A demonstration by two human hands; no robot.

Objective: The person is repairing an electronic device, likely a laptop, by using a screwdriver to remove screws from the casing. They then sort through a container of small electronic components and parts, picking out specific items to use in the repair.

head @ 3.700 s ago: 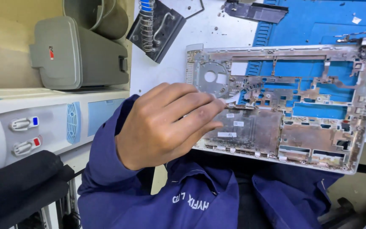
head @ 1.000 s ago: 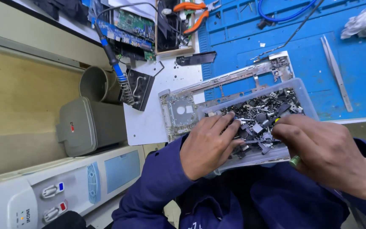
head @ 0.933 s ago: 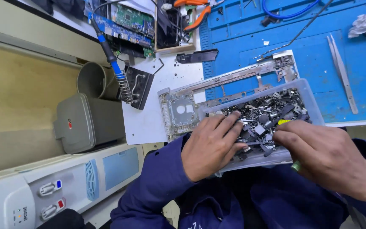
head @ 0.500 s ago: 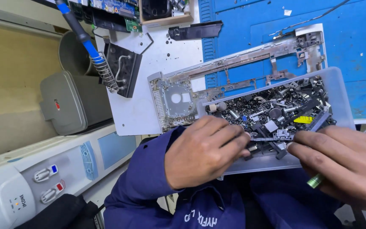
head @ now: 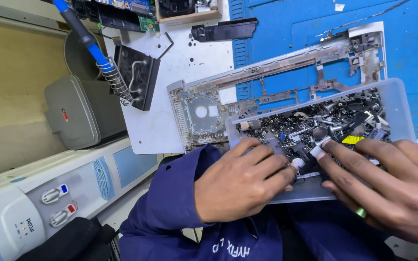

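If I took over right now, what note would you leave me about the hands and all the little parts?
Left hand: open, fingers spread in the near side of the clear plastic tray, holding nothing that shows.
Right hand: fingers in the tray too, tips on the small parts; whether they pinch one cannot be told. A green thing shows under this hand.
Tray: full of screws and small metal bits, resting on the near edge of the stripped laptop frame on the blue mat.
Done: tray set on the frame.
Left: nothing visibly picked out yet.
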